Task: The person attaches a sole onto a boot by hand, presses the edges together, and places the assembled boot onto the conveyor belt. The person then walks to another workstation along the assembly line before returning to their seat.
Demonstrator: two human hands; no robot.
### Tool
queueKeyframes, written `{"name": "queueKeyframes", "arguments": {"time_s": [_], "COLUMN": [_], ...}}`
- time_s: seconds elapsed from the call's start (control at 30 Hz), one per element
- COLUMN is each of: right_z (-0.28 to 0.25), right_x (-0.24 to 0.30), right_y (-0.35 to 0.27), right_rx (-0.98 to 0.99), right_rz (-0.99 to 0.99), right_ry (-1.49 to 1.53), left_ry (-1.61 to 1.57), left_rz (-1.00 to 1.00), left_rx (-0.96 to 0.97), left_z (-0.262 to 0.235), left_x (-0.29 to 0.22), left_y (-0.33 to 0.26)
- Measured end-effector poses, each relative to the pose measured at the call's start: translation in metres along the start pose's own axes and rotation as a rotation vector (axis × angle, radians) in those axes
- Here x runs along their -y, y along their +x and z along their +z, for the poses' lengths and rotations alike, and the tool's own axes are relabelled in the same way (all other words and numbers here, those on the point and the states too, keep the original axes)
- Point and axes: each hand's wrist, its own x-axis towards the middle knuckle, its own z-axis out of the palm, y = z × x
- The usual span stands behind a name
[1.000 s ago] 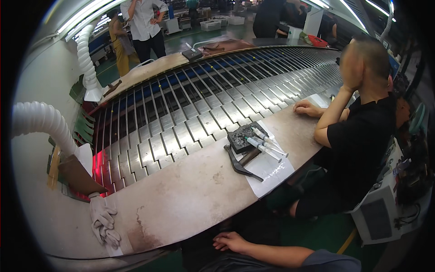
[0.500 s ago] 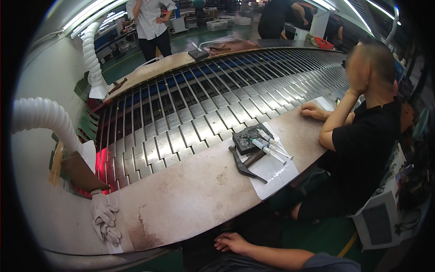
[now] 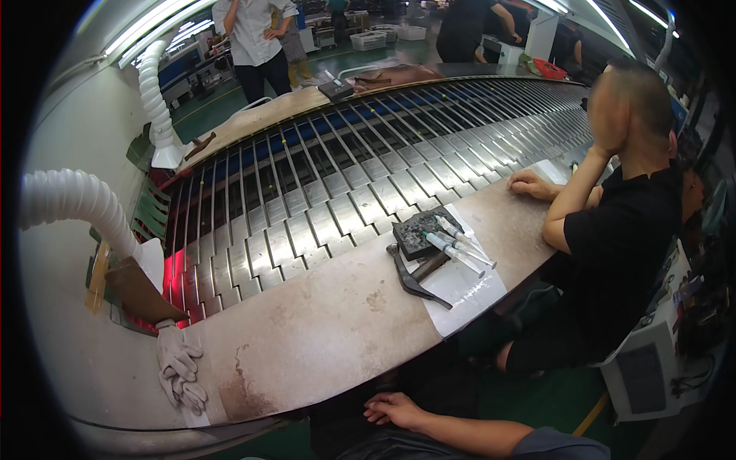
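Note:
My right hand (image 3: pixel 392 409) rests low in the picture over my dark-clothed lap, below the table's front edge. Its fingers are loosely bent and slightly apart, and nothing shows in them. My left hand is out of sight. Beyond the right hand, on the pale worktop (image 3: pixel 322 330), a hammer (image 3: pixel 412 282) with a dark head lies partly on a white sheet (image 3: pixel 464 299). Beside it sits a dark, rough-topped block (image 3: pixel 418 234), with several syringes (image 3: pixel 460 251) leaning across its edge onto the sheet. A pair of whitish work gloves (image 3: pixel 180 368) lies at the left end.
Past the worktop runs a metal slat conveyor (image 3: pixel 337 218), lit red at its left end. White ribbed hoses (image 3: pixel 77 199) hang at the left. A co-worker in black (image 3: pixel 629 238) sits at the right, one forearm on the worktop. A person in a white shirt (image 3: pixel 257 34) stands beyond.
Another person has come partly into view behind the one in the white shirt. My right hand and the things on the worktop stay as they were.

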Motion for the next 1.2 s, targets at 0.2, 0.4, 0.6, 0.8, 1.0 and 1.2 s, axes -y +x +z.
{"name": "queueKeyframes", "arguments": {"time_s": [0.2, 0.4, 0.6, 0.8, 1.0, 1.2], "right_z": [0.004, 0.005, 0.006, 0.01, 0.014, 0.015], "right_x": [0.001, 0.003, -0.005, 0.0, -0.004, -0.005], "right_y": [0.0, 0.001, 0.006, 0.004, 0.007, 0.009], "right_rx": [0.001, 0.006, 0.007, -0.009, -0.017, -0.013], "right_rz": [0.006, 0.026, 0.001, 0.025, 0.025, 0.0], "right_ry": [-0.012, -0.046, 0.003, -0.021, -0.055, -0.066], "left_ry": [0.012, -0.012, 0.105, 0.705, 0.709, 0.77], "left_rz": [-0.026, 0.02, 0.533, 1.364, 1.985, 2.032], "left_rx": [0.012, 0.054, -0.052, -0.059, -0.426, -0.67], "left_z": [-0.014, -0.027, 0.023, 0.104, 0.131, 0.159], "left_x": [0.019, -0.008, -0.155, -0.243, -0.315, -0.336], "left_y": [-0.002, -0.029, -0.087, -0.209, -0.185, -0.155]}}
